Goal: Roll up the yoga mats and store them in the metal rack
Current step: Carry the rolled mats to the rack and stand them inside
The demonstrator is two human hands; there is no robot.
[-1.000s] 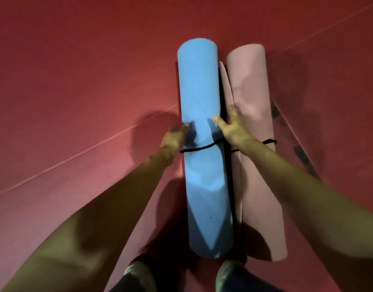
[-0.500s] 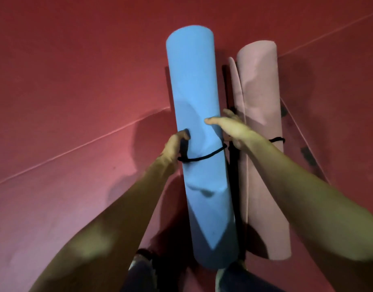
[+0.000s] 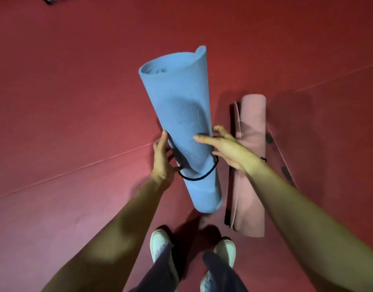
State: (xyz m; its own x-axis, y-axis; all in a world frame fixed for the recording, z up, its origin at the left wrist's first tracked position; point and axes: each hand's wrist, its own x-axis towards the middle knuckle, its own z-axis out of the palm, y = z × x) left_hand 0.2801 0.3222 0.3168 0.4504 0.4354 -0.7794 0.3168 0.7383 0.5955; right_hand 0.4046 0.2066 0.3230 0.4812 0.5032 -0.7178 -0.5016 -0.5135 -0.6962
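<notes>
The band [image 3: 202, 177] is seen slack round the lower part of the blue mat [image 3: 181, 114], so it could be shed and the roll loosened in carrying. The mat is held clear of the floor [image 3: 76, 102], tilted, top end away, beside the pink mat [image 3: 251, 165] lying flat. It is gripped at mid-length: left hand [image 3: 162, 159] curled round its left side, right hand [image 3: 229, 148] round the right, thumb across the front.

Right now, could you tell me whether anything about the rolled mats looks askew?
Yes: on the blue mat the outer edge pokes unevenly above the top end, and the black cord hangs slack.
</notes>
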